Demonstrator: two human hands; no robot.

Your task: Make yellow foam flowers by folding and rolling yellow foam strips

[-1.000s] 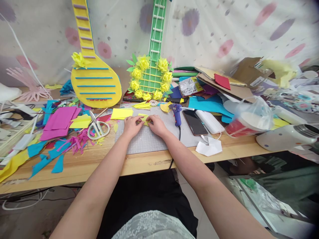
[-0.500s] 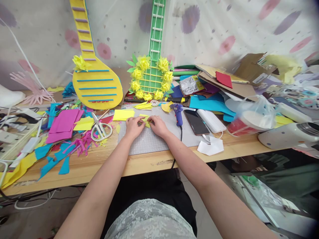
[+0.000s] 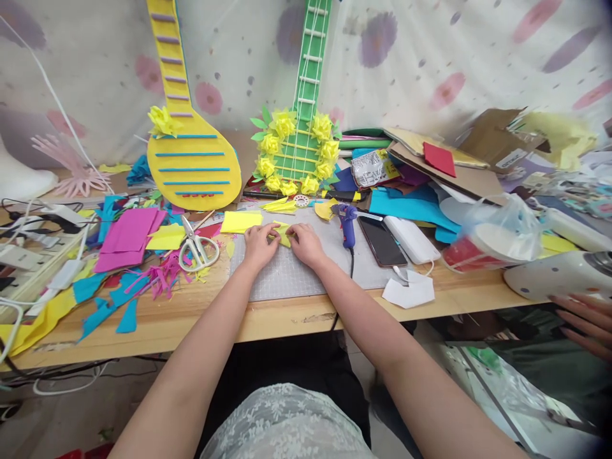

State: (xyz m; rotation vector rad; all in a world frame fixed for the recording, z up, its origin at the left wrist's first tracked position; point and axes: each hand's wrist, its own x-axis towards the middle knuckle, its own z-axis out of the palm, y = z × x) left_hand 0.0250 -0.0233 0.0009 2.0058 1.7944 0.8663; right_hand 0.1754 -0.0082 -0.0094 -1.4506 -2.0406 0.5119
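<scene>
Over the grey cutting mat (image 3: 282, 280), my left hand (image 3: 261, 246) and my right hand (image 3: 307, 245) pinch a small piece of yellow crepe paper (image 3: 284, 233) from its two sides. Both hands are closed, fingers curled at the paper's edges. A stack of yellow paper pieces (image 3: 241, 222) lies just left of my left hand. Thin yellow strips (image 3: 280, 205) rest beyond my fingers. To the right of my right hand sits a purple glue gun (image 3: 348, 229). White-handled scissors (image 3: 199, 250) lie to the left.
A yellow paper instrument (image 3: 195, 169) and a green one with yellow flowers (image 3: 299, 150) lean at the back. A phone (image 3: 382, 241), a power bank (image 3: 410, 239), a bagged cup (image 3: 482, 245) and a bottle (image 3: 549, 275) stand right. Another person's hand (image 3: 588, 322) shows at the right edge.
Another person's hand has come into view at the right edge. The whole scene has shifted slightly rightward in view. My hands keep their grip on the yellow paper with little movement.
</scene>
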